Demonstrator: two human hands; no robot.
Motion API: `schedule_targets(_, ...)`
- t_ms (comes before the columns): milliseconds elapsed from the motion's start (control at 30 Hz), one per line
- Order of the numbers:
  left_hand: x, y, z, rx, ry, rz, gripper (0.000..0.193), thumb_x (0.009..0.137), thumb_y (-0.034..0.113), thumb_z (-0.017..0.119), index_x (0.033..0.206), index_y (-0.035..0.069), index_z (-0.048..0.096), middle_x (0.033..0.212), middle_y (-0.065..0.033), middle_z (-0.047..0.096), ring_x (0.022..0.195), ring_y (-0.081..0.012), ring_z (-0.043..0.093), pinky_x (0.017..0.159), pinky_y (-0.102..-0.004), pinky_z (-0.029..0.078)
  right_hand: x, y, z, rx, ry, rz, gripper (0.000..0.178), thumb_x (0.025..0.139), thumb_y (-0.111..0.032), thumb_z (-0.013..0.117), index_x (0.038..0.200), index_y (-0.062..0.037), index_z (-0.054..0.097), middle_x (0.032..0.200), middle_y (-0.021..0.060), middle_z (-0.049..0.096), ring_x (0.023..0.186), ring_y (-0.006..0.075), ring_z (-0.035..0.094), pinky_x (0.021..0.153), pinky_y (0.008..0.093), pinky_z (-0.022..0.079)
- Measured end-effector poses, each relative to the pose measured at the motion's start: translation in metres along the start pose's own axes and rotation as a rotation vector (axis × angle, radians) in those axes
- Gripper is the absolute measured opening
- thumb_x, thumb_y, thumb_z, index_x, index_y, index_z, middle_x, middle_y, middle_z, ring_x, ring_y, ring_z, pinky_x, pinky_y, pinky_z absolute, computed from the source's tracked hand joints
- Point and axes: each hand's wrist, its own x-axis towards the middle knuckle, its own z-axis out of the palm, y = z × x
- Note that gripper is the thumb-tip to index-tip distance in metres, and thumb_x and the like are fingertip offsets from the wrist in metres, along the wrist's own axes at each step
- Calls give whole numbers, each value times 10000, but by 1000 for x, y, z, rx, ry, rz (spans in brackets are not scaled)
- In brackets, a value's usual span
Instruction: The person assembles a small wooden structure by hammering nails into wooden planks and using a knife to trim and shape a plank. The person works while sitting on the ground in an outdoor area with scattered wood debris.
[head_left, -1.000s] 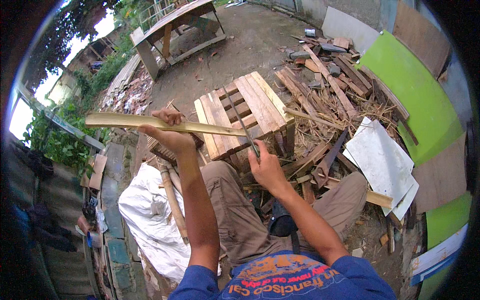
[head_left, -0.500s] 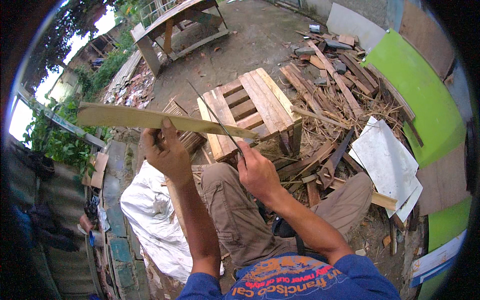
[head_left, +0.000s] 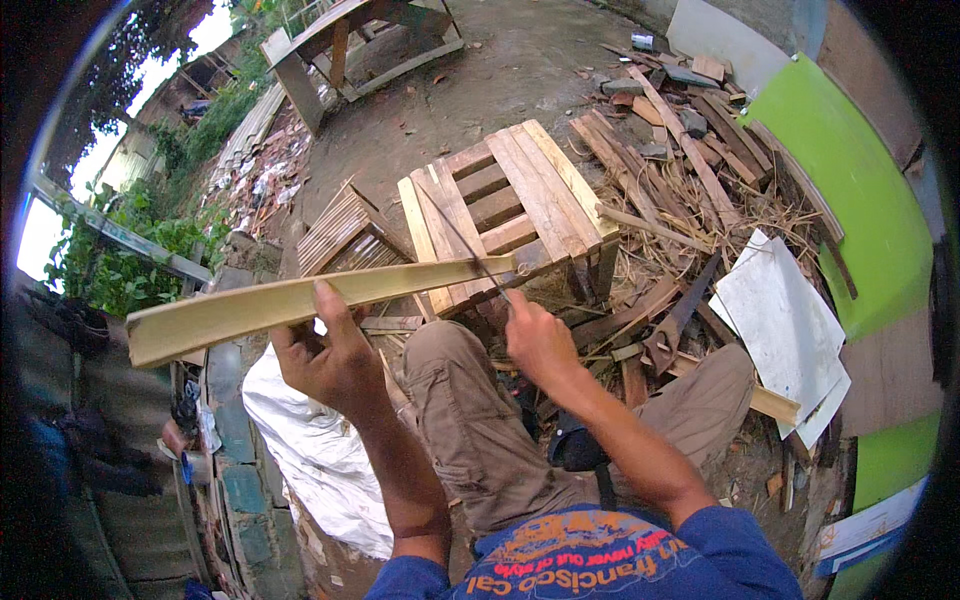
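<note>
My left hand (head_left: 330,360) grips a long pale bamboo strip (head_left: 240,308), thumb on its upper side and fingers curled beneath. The strip runs from the left across to the near end of a small slatted wooden stool (head_left: 530,190). My right hand (head_left: 540,340) is closed round a long thin-bladed knife (head_left: 456,232), whose handle is hidden in the fist. Its dark blade crosses the strip close to the right tip, where a small curl of shaving shows. Both hands are above my bent knees.
A bundle of thin slats (head_left: 350,235) lies left of the stool. A handsaw (head_left: 680,320) leans among wood scraps and shavings on the right, beside white sheets (head_left: 780,325). White sacking (head_left: 310,450) lies by my left leg. A wooden table (head_left: 360,40) stands far back.
The strip's left end has swung down and nearer, with my left hand lower. My right hand and the knife have shifted slightly right, and the blade now crosses nearer the strip's right tip.
</note>
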Motion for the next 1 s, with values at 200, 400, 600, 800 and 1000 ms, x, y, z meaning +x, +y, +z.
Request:
schedule_targets(200, 5, -4, -3, -15, -67, 10, 123, 951, 43, 634, 1029, -44, 592, 926, -81, 641, 774, -112, 618, 599, -257, 596, 8, 32, 3, -203, -70, 70, 251, 928, -125, 522, 1161, -31, 526, 879, 277, 667, 795, 474, 672, 677, 556, 551)
schedule_targets(400, 11, -19, -3, -117, -206, 28, 201, 956, 97, 641, 1107, -36, 643, 993, -112, 683, 879, -158, 666, 643, -301, 636, 3, 85, -12, -159, -91, 162, 188, 969, -157, 479, 1068, -13, 549, 828, 286, 672, 817, 481, 673, 712, 600, 531)
schedule_targets(600, 6, -32, -19, -116, -286, 53, 216, 962, 104, 630, 1087, -71, 648, 1003, -172, 690, 889, -228, 699, 634, -338, 644, -10, -38, -53, 238, 142, -252, 254, 958, -153, 541, 1164, -6, 571, 965, 261, 666, 813, 478, 648, 691, 555, 539)
schedule_targets(800, -11, -22, -24, -236, -313, 59, 225, 947, 116, 663, 991, -103, 639, 900, -166, 694, 816, -236, 705, 690, -349, 625, -28, -98, -82, 152, -2, -311, 259, 894, -99, 574, 1132, 1, 547, 901, 231, 643, 757, 446, 656, 637, 510, 555)
schedule_targets(1000, -14, -32, -31, -355, -338, 130, 309, 934, 190, 699, 953, -107, 617, 878, -183, 684, 813, -297, 717, 723, -398, 630, 9, 37, -18, 26, -34, -35, 190, 949, -166, 520, 993, 17, 548, 804, 286, 654, 769, 493, 649, 675, 579, 530)
